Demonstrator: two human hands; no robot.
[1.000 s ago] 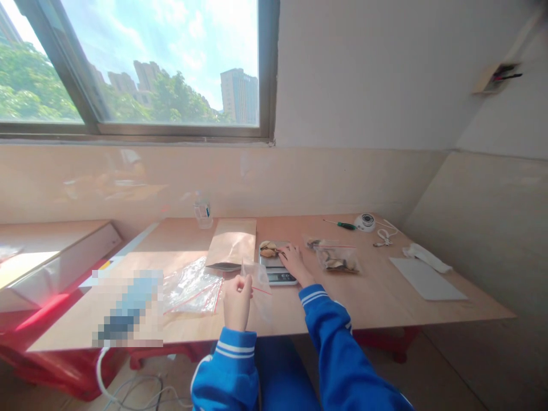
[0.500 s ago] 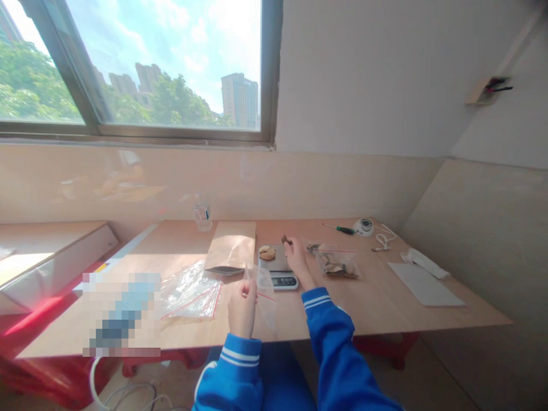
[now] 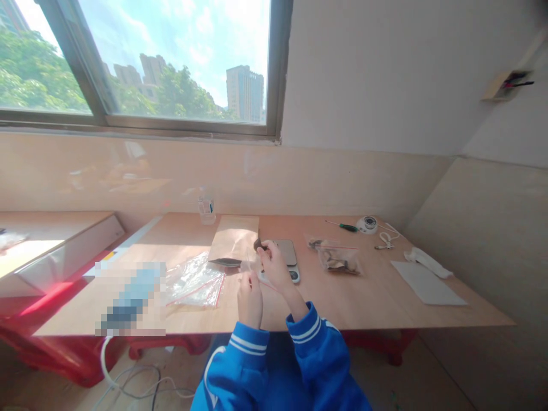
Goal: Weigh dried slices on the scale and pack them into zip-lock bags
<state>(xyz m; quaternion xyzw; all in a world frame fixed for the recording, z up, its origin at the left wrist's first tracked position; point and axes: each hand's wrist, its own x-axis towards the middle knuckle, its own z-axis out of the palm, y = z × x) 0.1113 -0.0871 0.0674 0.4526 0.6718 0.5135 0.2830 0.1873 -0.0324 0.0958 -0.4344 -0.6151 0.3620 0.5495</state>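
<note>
A wooden tabletop (image 3: 377,297) runs beneath a wide window (image 3: 171,63), with its far edge against a tiled wall and its near edge just in front of the seated person. The most open surface lies on the right half, between a filled zip bag of dried pieces (image 3: 336,258) and a flat white sheet (image 3: 427,282) near the right edge; a green-handled screwdriver (image 3: 342,226), a small round white device (image 3: 368,223) and a white cable (image 3: 386,238) sit along the far right. On the left, empty clear zip bags (image 3: 194,281) lie flat beside a brown paper pouch (image 3: 234,245), and a small bottle (image 3: 206,208) stands at the wall. Both forearms, in blue sleeves with white stripes, rise from the near edge and meet close together above the middle of the tabletop. The left hand (image 3: 250,299) is upright, its grip pinched together on the rim of a small clear zip bag (image 3: 250,266) held just above the surface. The right hand (image 3: 276,268) is raised just beside it, fingers closed on a small dark dried piece (image 3: 259,246) held over the bag's mouth. Directly behind the hands, partly hidden by them, is a small digital scale (image 3: 287,257), its platform showing bare metal.
</note>
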